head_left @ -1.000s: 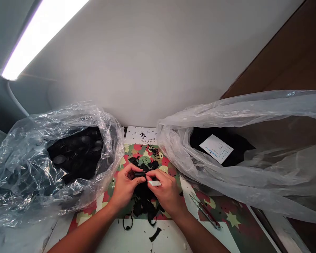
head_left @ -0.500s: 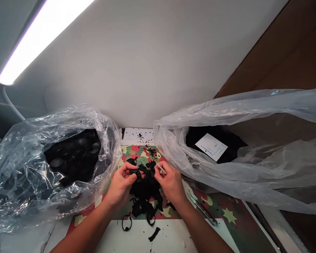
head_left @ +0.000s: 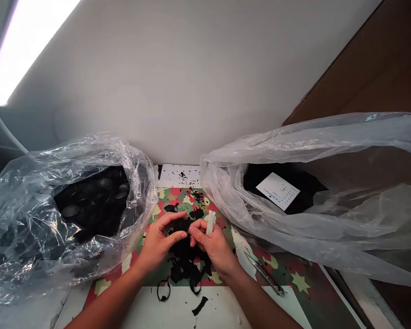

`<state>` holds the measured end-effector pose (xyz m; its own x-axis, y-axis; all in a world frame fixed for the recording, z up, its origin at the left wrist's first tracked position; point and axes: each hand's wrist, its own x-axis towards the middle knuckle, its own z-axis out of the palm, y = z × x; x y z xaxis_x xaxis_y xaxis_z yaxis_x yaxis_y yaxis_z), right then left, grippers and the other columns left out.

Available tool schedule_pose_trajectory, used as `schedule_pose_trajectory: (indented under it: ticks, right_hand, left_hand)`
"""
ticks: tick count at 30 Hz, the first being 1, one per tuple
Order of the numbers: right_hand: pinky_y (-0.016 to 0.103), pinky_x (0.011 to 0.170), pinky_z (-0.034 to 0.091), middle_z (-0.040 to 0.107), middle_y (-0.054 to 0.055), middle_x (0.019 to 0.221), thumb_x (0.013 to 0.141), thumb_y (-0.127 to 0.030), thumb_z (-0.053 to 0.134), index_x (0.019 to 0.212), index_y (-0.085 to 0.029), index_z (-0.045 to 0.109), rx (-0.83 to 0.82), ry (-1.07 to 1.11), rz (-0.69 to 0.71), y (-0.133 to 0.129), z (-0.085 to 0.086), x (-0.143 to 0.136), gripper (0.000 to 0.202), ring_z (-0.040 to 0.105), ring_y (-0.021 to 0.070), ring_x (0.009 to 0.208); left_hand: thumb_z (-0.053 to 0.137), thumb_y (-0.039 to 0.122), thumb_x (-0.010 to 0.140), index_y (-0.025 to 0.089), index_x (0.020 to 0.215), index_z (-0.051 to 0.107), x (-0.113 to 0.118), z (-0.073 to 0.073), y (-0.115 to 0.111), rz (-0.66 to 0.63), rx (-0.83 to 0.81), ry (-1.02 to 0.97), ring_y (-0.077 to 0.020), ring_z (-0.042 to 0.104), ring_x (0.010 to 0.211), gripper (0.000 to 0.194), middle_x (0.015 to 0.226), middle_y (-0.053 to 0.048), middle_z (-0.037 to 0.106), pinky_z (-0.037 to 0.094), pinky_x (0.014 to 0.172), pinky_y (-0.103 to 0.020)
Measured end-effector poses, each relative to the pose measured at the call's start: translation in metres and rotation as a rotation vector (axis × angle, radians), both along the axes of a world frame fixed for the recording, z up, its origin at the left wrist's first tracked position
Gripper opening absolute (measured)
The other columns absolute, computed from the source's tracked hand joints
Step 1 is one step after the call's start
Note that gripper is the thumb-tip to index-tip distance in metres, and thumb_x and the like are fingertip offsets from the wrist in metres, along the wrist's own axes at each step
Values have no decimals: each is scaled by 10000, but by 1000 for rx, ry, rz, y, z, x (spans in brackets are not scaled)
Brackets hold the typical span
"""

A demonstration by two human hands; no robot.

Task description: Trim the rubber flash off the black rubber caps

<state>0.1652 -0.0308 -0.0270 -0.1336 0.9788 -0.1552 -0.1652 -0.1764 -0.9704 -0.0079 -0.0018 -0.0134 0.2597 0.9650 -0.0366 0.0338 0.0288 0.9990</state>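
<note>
My left hand (head_left: 162,240) has its thumb and fingers curved round a dark round rubber part (head_left: 182,225), which blends into the black scraps behind it. My right hand (head_left: 214,244) grips a slim pale-handled tool (head_left: 210,223) in its fist, the handle pointing up and its working end hidden. The right thumb and forefinger are pinched together at the near side of the rubber part. Beneath both hands lies a heap of black trimmings (head_left: 185,265) on a camouflage-patterned sheet (head_left: 301,282).
On the left, a clear plastic bag (head_left: 17,205) holds many black ribbed round parts (head_left: 99,201). A second bag (head_left: 345,233) at right contains black pieces and a white printed card (head_left: 278,192). Tweezers-like metal tools (head_left: 265,273) lie right of my forearm. A lamp (head_left: 23,45) shines upper left.
My right hand has shifted left towards my left hand, and the pale handle has swung from slanting to nearly upright. The view has turned slightly.
</note>
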Motion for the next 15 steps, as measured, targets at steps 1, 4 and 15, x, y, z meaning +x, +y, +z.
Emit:
schedule_pose_trajectory:
  ticks: [1, 4, 15]
  right_hand:
    - [257, 492, 195, 517, -43, 593, 817, -649, 677, 692, -199, 580, -6, 5, -11, 0, 0, 0, 478, 262, 82, 488]
    - [252, 489, 213, 513, -43, 591, 804, -683, 678, 691, -199, 580, -7, -7, -27, -1, 0, 2, 506, 292, 84, 493]
    - [256, 567, 415, 601, -27, 639, 759, -575, 754, 772, -207, 612, -14, -42, -18, -2, 1, 4, 394, 508, 129, 585]
  left_hand:
    - [869, 278, 707, 257, 1086, 812, 0, 1, 0, -17, 12, 27, -262, 695, 1016, 384, 1065, -59, 800, 521, 937, -374]
    - [862, 256, 691, 237, 1012, 821, 3, 3, 0, -36, 7, 27, -247, 709, 941, 324, 991, -55, 791, 556, 872, -359]
    - [927, 243, 603, 216, 879, 827, 6, 5, -2, 36, -25, 49, -232, 703, 828, 295, 872, -56, 790, 565, 792, -331]
